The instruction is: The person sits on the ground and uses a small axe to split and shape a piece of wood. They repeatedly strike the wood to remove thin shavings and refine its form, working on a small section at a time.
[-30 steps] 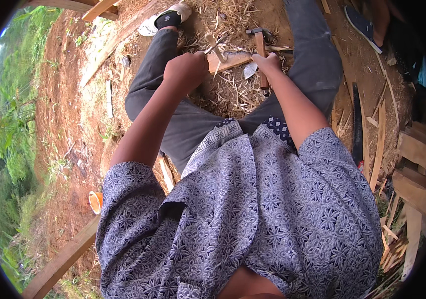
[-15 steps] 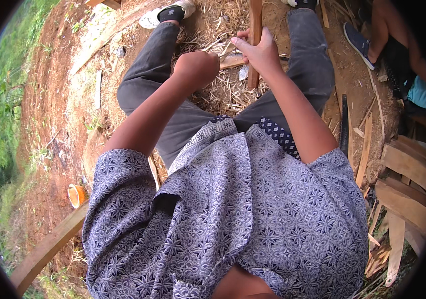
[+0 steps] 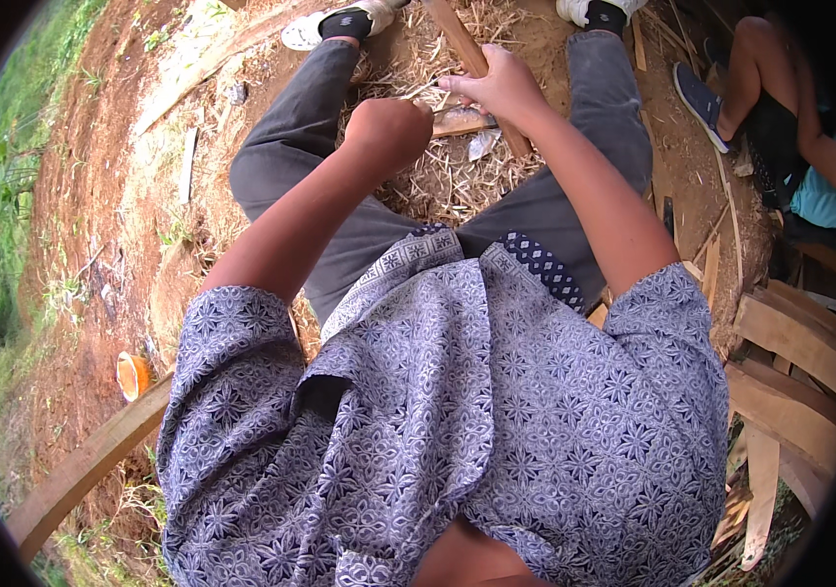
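Now, far left on the red dirt, one orange cup [image 3: 131,375] sits beside a long plank [image 3: 85,465]. Moving right, the left hand [image 3: 388,132] is balled into a fist, its grip pressed together around something I cannot make out, over the straw [image 3: 447,181] between two knees. Next, the right hand [image 3: 498,86] pinches one wooden stick [image 3: 465,51], long axis running from far-left down to near-right, far end pointing away between two white shoes. Just below lies one blade [image 3: 462,121], roughly crosswise. At right, several boards [image 3: 790,338] are stacked, and another person [image 3: 790,127] sits far right.
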`<state>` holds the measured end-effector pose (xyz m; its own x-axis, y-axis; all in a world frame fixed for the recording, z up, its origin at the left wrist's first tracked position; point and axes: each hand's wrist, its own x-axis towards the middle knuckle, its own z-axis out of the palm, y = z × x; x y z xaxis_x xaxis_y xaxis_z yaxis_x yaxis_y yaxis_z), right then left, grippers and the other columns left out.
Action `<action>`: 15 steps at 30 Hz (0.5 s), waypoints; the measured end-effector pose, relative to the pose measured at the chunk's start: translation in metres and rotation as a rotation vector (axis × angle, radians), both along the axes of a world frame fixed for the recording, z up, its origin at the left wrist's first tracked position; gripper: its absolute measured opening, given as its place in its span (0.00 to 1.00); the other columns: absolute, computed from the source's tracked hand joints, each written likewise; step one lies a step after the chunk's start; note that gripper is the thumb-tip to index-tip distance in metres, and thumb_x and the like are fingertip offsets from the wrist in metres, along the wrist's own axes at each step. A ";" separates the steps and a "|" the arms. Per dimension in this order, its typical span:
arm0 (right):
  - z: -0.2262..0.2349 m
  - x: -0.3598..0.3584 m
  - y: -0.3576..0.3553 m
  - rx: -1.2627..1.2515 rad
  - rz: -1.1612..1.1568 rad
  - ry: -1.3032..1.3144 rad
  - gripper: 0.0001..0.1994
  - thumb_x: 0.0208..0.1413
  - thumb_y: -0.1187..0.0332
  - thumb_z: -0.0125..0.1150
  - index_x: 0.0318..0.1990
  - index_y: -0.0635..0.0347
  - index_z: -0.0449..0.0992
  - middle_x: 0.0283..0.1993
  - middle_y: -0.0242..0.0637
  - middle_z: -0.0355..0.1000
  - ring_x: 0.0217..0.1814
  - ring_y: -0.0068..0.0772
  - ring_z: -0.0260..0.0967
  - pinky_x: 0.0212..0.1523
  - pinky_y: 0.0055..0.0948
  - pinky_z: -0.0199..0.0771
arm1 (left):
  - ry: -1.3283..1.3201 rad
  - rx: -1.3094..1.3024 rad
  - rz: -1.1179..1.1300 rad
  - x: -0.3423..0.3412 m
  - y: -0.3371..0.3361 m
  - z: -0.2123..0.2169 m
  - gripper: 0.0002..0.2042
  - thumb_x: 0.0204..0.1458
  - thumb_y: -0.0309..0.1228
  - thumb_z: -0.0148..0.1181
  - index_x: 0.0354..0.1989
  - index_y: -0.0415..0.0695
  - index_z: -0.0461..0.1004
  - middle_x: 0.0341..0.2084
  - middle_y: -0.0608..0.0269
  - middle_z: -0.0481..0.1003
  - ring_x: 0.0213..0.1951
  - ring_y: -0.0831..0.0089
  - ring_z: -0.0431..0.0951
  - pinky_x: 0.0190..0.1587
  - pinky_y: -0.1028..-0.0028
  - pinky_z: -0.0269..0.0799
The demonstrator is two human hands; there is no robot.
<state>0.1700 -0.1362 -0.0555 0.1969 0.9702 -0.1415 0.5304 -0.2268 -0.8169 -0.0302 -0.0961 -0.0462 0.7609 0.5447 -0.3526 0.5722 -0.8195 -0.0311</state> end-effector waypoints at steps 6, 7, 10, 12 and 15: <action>-0.013 0.005 0.016 0.013 -0.030 -0.085 0.27 0.52 0.49 0.76 0.41 0.65 0.74 0.26 0.36 0.78 0.22 0.22 0.76 0.25 0.27 0.78 | -0.028 0.045 0.035 -0.003 0.003 0.007 0.10 0.62 0.34 0.51 0.38 0.44 0.79 0.28 0.54 0.83 0.32 0.56 0.86 0.31 0.58 0.81; -0.011 0.003 0.020 -0.005 -0.025 -0.086 0.27 0.52 0.49 0.76 0.41 0.65 0.74 0.26 0.36 0.78 0.22 0.22 0.76 0.25 0.27 0.79 | -0.044 0.061 0.042 -0.004 0.004 0.008 0.10 0.62 0.34 0.51 0.38 0.44 0.79 0.28 0.55 0.83 0.32 0.56 0.86 0.30 0.58 0.80; -0.012 -0.004 0.029 0.000 -0.020 -0.094 0.26 0.53 0.50 0.76 0.42 0.65 0.74 0.26 0.36 0.78 0.22 0.22 0.76 0.25 0.26 0.79 | -0.058 0.109 0.025 -0.009 0.008 0.008 0.10 0.62 0.33 0.50 0.37 0.44 0.78 0.28 0.55 0.83 0.31 0.57 0.86 0.29 0.59 0.80; -0.011 -0.008 0.032 0.009 -0.009 -0.094 0.26 0.53 0.51 0.76 0.42 0.66 0.74 0.25 0.36 0.78 0.22 0.22 0.76 0.25 0.26 0.79 | -0.056 0.126 0.009 -0.011 0.013 0.008 0.10 0.62 0.33 0.50 0.37 0.44 0.78 0.28 0.55 0.83 0.31 0.57 0.86 0.29 0.59 0.80; -0.005 -0.008 0.038 -0.005 0.011 -0.094 0.27 0.52 0.50 0.76 0.43 0.66 0.75 0.25 0.37 0.78 0.22 0.24 0.77 0.27 0.27 0.80 | -0.056 0.117 -0.002 -0.012 0.021 0.010 0.09 0.62 0.32 0.50 0.37 0.44 0.77 0.28 0.55 0.83 0.32 0.57 0.86 0.30 0.59 0.81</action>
<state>0.1618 -0.0978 -0.0605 0.1987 0.9717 -0.1277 0.6070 -0.2243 -0.7623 -0.0421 -0.0755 -0.0363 0.7792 0.5778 -0.2431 0.5737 -0.8136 -0.0947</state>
